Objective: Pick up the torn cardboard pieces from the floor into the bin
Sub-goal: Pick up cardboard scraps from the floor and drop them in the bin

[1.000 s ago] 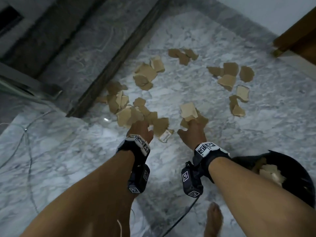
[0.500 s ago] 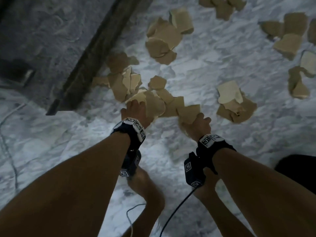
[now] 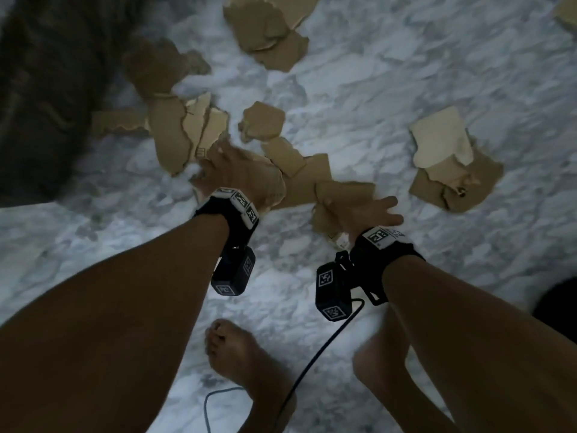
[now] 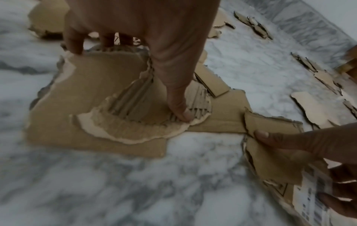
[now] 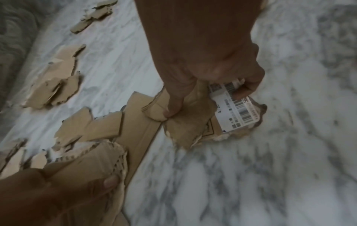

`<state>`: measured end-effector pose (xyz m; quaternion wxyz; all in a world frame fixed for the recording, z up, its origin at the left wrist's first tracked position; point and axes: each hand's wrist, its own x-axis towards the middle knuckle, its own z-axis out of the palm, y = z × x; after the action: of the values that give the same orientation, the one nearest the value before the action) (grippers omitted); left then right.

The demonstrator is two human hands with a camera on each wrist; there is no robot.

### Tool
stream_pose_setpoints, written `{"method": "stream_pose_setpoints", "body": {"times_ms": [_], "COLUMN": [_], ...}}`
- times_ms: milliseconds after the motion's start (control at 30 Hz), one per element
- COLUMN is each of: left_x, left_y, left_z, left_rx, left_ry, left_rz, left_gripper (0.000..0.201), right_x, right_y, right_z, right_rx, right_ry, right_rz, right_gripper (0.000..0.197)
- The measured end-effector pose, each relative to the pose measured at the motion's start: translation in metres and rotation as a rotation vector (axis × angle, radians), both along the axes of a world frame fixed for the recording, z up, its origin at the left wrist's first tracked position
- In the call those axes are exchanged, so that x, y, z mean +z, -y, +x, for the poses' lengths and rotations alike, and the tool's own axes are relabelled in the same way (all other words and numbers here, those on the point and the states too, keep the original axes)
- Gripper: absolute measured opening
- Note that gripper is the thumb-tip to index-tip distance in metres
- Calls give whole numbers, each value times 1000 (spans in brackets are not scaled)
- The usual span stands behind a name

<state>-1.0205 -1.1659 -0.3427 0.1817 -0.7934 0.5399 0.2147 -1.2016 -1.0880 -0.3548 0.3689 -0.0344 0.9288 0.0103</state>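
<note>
Several torn brown cardboard pieces lie scattered on the white marble floor. My left hand grips a large piece with bared corrugation, thumb pressed on top and fingers curled over its far edge. My right hand pinches a smaller piece carrying a white barcode label, thumb on the brown face, fingers curled round the label side. Both pieces still touch the floor. The black bin shows only as a dark edge at the far right.
More cardboard lies ahead and to the right. A darker floor strip runs along the left. My bare feet stand just behind my hands, with a black cable trailing between them.
I have bent lower, so the pieces look larger. Both hands reached down onto pieces and closed on them. The bin has slid almost out of view at right.
</note>
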Motion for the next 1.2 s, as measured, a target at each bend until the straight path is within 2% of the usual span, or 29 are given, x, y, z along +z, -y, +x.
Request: {"method": "stream_pose_setpoints", "body": {"times_ms": [33, 67, 133, 200, 267, 333, 400, 433, 467, 567, 633, 667, 733, 800, 867, 967, 1033, 1100, 1200], "left_x": [5, 1, 0, 0, 4, 15, 23, 32, 35, 39, 32, 26, 18, 9, 2, -3, 0, 3, 3], "left_y": [5, 4, -2, -3, -6, -5, -2, 2, 9, 44, 75, 87, 102, 108, 105, 97, 93, 89, 85], "left_z": [-1, 1, -5, 1, 5, 18, 35, 43, 52, 70, 80, 84, 91, 95, 100, 105, 104, 101, 98], "left_rx": [11, -7, 7, 12, 18, 70, -8, -91, -137, -197, -196, -189, -217, -310, -379, -322, -298, -304, -261], "left_ry": [-25, -59, -126, -187, -247, -352, -363, -340, -327, -307, -306, -311, -310, -228, -146, -228, -268, -266, -289], "left_rz": [-52, -81, 40, 84, 111, 205, 254, 260, 224, 73, 30, 26, 25, 13, -5, 61, 67, 62, 53], "left_gripper": [45, 43, 56, 59, 60, 68, 89, 93, 88, 57, 47, 49, 68, 76, 68, 63, 65, 68, 79], "right_x": [2, -1, 4, 9, 22, 35, 48, 53, 56, 54, 44, 40, 30, 22, 16, 9, 6, 7, 4], "right_y": [0, -1, -3, -3, -1, 6, 17, 26, 36, 76, 104, 117, 137, 148, 149, 145, 144, 143, 135], "right_z": [0, -1, -6, -12, -16, -17, -12, -8, -1, 22, 41, 51, 69, 84, 93, 100, 100, 100, 96], "right_rx": [-4, -12, 72, 173, 227, 341, 494, 585, 683, 937, 1083, 1156, 1262, 1313, 1344, 1418, 1427, 1400, 1299], "right_ry": [48, 80, 139, 174, 200, 221, 248, 259, 258, 255, 248, 234, 177, 110, 87, 109, 127, 169, 241], "right_rz": [-27, -50, -109, -146, -188, -219, -228, -227, -219, -230, -243, -250, -279, -293, -315, -338, -343, -337, -353], "right_gripper": [112, 109, 88, 72, 75, 74, 69, 68, 67, 69, 70, 71, 75, 82, 91, 107, 111, 99, 69]}}
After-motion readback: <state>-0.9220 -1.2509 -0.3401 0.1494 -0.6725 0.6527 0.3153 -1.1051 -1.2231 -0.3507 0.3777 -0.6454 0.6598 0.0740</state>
